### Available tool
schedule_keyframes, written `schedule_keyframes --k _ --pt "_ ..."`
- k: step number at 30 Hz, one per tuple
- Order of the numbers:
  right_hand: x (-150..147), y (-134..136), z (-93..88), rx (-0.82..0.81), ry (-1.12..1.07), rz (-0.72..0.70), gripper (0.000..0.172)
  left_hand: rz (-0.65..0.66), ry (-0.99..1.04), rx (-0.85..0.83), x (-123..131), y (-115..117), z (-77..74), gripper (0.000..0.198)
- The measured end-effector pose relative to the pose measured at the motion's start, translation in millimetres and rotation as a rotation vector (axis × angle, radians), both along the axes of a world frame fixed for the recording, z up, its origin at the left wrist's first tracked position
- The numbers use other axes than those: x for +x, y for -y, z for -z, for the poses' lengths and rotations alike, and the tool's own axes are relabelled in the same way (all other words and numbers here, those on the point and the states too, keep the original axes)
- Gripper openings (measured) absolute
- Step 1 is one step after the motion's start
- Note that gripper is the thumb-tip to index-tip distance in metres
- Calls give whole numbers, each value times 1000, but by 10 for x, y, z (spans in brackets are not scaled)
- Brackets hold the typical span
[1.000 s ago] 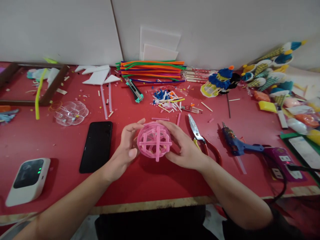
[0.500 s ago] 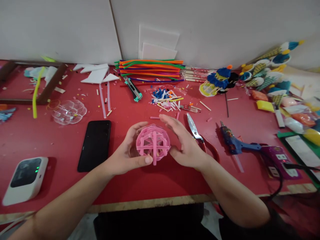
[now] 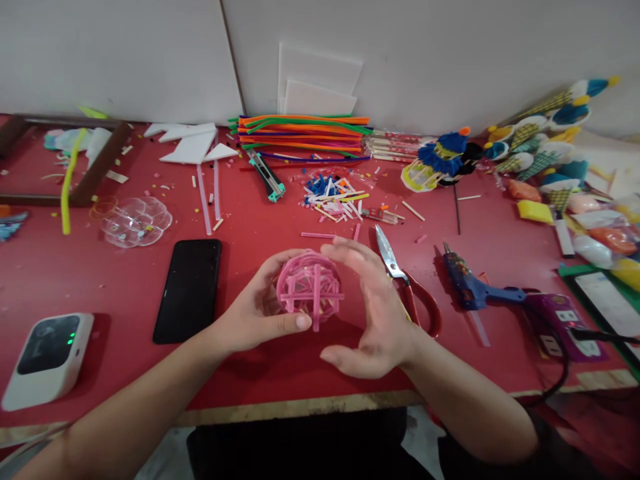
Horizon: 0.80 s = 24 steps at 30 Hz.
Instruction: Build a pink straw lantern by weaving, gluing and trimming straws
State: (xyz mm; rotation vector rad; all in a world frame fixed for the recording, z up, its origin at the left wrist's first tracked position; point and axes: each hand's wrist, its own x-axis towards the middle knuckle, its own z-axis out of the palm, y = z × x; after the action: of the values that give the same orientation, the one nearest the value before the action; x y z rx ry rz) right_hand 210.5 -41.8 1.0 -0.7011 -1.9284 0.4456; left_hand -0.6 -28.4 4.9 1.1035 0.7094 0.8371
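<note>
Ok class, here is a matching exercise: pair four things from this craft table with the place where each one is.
Things
1. pink straw ball
2. black phone
3. scissors
4. glue gun

Places
A. beside the purple power strip
B. in the grip of the left hand
C. on the table, just beyond the open right hand
D. flat on the table, to the left of the left hand

Pairs: 1-B, 2-D, 3-C, 4-A
</note>
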Motion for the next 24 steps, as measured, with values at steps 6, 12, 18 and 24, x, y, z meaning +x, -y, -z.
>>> schedule_keyframes --k 6,12,18,24 --pt "-17 -29 -50 34 129 55 98 16 23 -1 -8 0 1 60" --pt "-3 -17 -81 -14 164 74 85 55 76 23 -9 12 -16 58" --pt "-13 -13 -110 -31 168 88 78 59 51 42 1 20 -32 59" --pt "-10 -5 -126 -19 146 79 85 46 56 37 -5 23 -32 61"
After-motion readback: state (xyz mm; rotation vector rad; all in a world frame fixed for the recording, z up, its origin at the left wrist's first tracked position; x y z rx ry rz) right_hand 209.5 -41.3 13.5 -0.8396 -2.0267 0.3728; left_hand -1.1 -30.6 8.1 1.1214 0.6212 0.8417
